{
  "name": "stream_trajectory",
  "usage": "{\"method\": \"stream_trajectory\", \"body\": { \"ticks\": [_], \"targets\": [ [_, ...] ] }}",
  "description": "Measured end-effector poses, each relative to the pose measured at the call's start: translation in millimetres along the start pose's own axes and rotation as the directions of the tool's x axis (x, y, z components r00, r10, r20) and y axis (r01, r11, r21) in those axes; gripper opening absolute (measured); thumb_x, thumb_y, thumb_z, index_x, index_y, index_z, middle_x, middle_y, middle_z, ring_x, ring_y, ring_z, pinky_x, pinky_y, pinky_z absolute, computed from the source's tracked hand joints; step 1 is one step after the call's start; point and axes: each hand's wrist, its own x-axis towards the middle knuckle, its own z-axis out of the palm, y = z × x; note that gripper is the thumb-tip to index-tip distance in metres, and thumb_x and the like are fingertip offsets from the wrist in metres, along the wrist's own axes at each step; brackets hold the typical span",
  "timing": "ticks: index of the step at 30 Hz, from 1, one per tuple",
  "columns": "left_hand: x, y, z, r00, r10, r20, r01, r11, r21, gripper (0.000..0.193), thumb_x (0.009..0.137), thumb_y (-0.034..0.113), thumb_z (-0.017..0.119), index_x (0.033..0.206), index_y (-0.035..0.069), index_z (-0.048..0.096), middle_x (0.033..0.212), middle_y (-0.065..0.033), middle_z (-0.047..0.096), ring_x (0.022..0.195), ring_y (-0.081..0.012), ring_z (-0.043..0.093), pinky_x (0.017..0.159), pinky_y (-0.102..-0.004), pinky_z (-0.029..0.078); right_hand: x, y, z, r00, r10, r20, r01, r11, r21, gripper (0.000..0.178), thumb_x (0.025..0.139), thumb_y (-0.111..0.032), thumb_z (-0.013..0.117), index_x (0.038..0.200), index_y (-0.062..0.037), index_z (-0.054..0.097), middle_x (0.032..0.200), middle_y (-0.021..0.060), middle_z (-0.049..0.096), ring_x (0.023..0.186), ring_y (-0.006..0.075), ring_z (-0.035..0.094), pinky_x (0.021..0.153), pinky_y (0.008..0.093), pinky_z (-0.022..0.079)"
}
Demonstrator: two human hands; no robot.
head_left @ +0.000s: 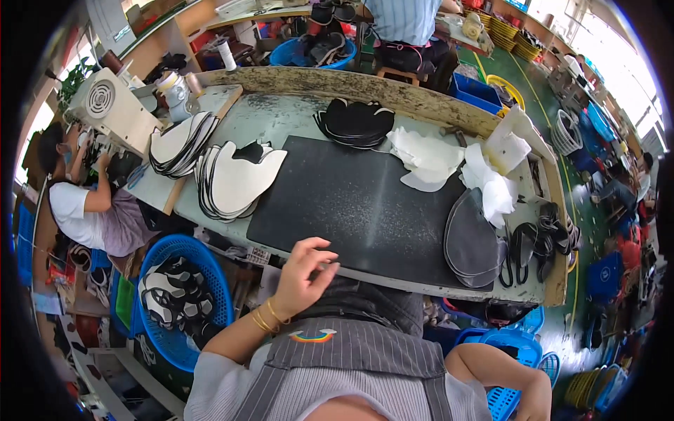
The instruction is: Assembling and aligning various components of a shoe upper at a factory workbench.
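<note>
My left hand (303,277), with thin gold bangles at the wrist, hovers at the near edge of the black work mat (330,203). Its fingers are loosely bent and apart, and they hold nothing. White specks are scattered over the mat. At the mat's left side lies a fanned stack of white shoe-upper pieces (235,179) with dark edges; a similar stack (184,140) sits farther left. A stack of black pieces (356,123) rests at the far edge. My right forearm bends down at the lower right, and the hand is cut off by the frame.
Crumpled white sheets (428,156), dark rounded pieces (472,238) and black-handled scissors (521,252) lie on the right. A wooden rim (365,85) borders the bench's back. A blue basket (228,302) of cut pieces stands lower left. A co-worker (81,214) sits at left.
</note>
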Motion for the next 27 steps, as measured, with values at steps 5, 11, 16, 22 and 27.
{"method": "stream_trajectory", "body": {
  "ticks": [5,11,16,22,27],
  "targets": [
    [12,-36,-34,0.996,-0.027,-0.080,0.032,0.998,0.058,0.015,0.084,0.004,0.064,0.098,0.001,0.061,0.104,-0.0098,0.056,0.078,-0.0140,0.060,0.063,-0.0243,0.051,-8,52,-10,0.970,0.111,-0.218,-0.035,0.944,0.328,0.022,0.081,-0.016,0.065,0.103,-0.0134,0.069,0.090,0.0094,0.068,0.083,0.0179,0.064,0.085,0.0311,0.051],
    [4,-150,-114,0.982,-0.078,-0.175,0.174,0.738,0.652,0.042,0.078,0.024,0.069,0.109,-0.001,0.057,0.120,-0.0156,0.055,0.114,-0.0344,0.051,0.097,-0.0378,0.041,-81,154,44,0.093,0.806,-0.585,-0.451,0.558,0.697,0.024,0.084,-0.015,0.062,0.099,0.0042,0.060,0.079,0.0144,0.064,0.074,0.0201,0.063,0.068,0.0293,0.050],
    [15,-172,-143,0.995,-0.089,0.043,0.034,0.711,0.702,0.049,0.074,0.031,0.072,0.110,0.001,0.059,0.124,-0.0148,0.055,0.115,-0.0319,0.052,0.097,-0.0359,0.042,-82,255,74,-0.139,0.943,-0.301,-0.887,0.017,0.461,0.020,0.087,-0.004,0.060,0.106,0.0020,0.060,0.093,0.0080,0.065,0.089,0.0128,0.062,0.080,0.0259,0.049],
    [29,-190,-152,0.977,-0.159,-0.139,0.207,0.846,0.491,0.025,0.081,0.028,0.067,0.092,0.006,0.068,0.105,-0.0116,0.066,0.099,-0.0253,0.063,0.083,-0.0328,0.051,-78,381,86,-0.028,0.960,-0.280,-0.926,0.080,0.369,0.023,0.086,-0.014,0.064,0.103,0.0008,0.062,0.093,0.0133,0.067,0.082,0.0176,0.066,0.074,0.0285,0.051],
    [59,-212,-142,0.844,-0.165,-0.510,0.355,0.886,0.300,0.017,0.092,0.021,0.056,0.099,0.005,0.058,0.076,-0.0132,0.065,0.069,-0.0281,0.065,0.060,-0.0337,0.050,-34,477,98,0.521,0.707,-0.479,-0.853,0.409,-0.325,0.033,0.082,-0.020,0.062,0.107,0.0016,0.057,0.121,0.0185,0.054,0.110,0.0330,0.053,0.090,0.0422,0.047]
  ]
}}
